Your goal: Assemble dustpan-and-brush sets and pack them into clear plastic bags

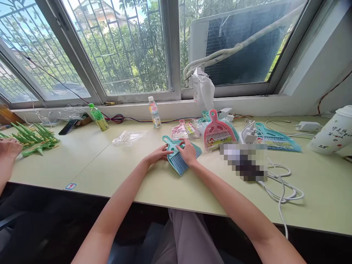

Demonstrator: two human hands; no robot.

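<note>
A teal mini dustpan (pixel 198 150) with a matching brush (pixel 178 163) nested in it rests tilted on the table in front of me. My left hand (pixel 157 154) grips the set at its left side, with the thumb on top and the other fingers partly hidden beneath. From the right, my right hand (pixel 188 152) has its fingers closed on the upper part of the brush; the palm covers some of the pan. Just beyond them lie a packaged pink set (pixel 183 129) and a larger pink dustpan set (pixel 217 128) in clear wrapping.
Another teal set (pixel 275 137) lies right, near a white charger (pixel 249 135), cables (pixel 288 198) and a large white cup (pixel 331 130). A bottle (pixel 154 113), crumpled plastic (pixel 129 137) and green bottle (pixel 98 117) stand left. Another person's hand (pixel 11 148) touches green stalks (pixel 38 137).
</note>
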